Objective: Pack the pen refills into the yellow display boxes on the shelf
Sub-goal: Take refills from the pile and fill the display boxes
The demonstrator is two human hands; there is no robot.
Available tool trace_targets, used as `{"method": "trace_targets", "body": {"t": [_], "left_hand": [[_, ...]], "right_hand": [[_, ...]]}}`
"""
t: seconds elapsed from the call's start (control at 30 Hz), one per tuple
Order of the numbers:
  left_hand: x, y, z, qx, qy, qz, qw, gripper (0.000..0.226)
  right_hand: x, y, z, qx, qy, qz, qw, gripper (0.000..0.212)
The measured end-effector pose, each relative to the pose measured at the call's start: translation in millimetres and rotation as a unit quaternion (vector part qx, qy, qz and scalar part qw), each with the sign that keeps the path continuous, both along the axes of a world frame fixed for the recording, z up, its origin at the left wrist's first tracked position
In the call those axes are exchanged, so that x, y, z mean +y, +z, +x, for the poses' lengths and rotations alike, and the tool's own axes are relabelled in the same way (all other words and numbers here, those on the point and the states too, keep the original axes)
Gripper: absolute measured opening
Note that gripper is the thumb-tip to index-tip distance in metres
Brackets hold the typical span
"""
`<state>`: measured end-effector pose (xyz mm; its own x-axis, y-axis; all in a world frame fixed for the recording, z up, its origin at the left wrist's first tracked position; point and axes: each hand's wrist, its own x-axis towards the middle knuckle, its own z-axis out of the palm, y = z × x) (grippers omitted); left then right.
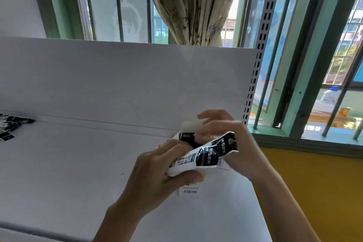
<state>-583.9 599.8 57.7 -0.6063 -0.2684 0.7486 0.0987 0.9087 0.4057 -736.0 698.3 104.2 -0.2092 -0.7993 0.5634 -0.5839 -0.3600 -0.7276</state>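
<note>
My left hand [157,171] grips a stack of black-and-white pen refill packs [204,157], thumb beneath and fingers over the top. My right hand [227,139] is behind the stack, its fingers curled onto one black pack [187,137] at the mouth of a display box [189,190] on the white shelf [78,163]. The box is mostly hidden by my hands; only its pale flap and a barcode label show. More refill packs [11,125] lie in a loose pile at the shelf's far left.
The shelf's white back panel [127,80] rises behind the box, with a perforated upright [255,68] at its right edge. Beyond are a barred window, a patterned curtain [196,6] and a yellow wall [324,192] on the right.
</note>
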Motion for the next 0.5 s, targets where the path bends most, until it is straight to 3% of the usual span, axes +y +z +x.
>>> {"method": "trace_targets", "body": {"t": [0.07,0.13,0.2,0.27,0.37,0.5], "left_hand": [[-1.9,0.5,-2.9,-0.002,0.0,0.002,1.0,0.036],[-4.2,1.0,-4.1,-0.004,0.001,0.009,1.0,0.035],[-6.0,2.7,-4.3,-0.011,0.006,0.009,1.0,0.038],[-4.8,5.3,-3.8,-0.018,0.008,0.008,1.0,0.043],[0.1,9.7,-4.1,-0.032,0.015,-0.004,0.999,0.049],[5.1,13.3,-1.3,-0.056,0.009,-0.001,0.998,0.047]], "right_hand": [[-5.1,-7.1,3.9,0.013,-0.048,0.044,0.998,0.023],[-3.0,-14.8,3.5,-0.011,-0.074,-0.012,0.997,0.032],[4.5,-17.8,0.7,-0.015,-0.021,-0.052,0.998,0.038],[8.6,-17.9,3.2,-0.024,0.056,-0.025,0.998,0.043],[8.5,-15.4,13.9,-0.033,0.062,-0.005,0.997,0.026],[16.4,-5.6,8.7,-0.152,0.037,-0.096,0.983,0.016]]}}
